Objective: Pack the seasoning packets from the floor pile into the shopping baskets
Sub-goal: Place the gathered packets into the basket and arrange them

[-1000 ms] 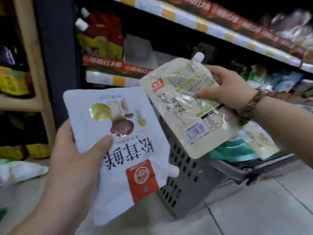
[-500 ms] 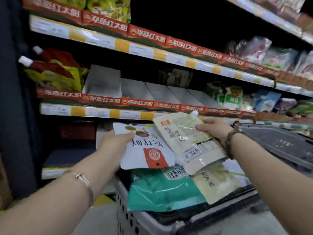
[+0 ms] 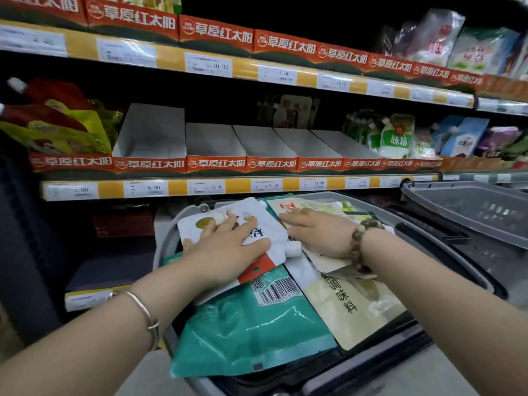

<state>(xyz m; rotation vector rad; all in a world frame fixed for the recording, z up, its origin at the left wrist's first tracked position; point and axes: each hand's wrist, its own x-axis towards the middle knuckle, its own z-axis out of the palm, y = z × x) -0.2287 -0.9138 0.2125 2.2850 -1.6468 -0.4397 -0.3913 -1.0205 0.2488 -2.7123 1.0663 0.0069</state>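
The grey shopping basket point(image 3: 171, 224) appears to stand on the floor point(image 3: 428, 375) in front of the shelves point(image 3: 291, 185). Along its near edge lie a teal packet point(image 3: 251, 332) at the left and a beige packet point(image 3: 351, 310) at the right. Toward the far edge a white packet point(image 3: 254, 208) overlaps the teal one, just beside a pale packet point(image 3: 303, 205) with a red logo.

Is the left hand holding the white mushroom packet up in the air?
No, the left hand presses the white mushroom packet flat onto the grey basket's pile.
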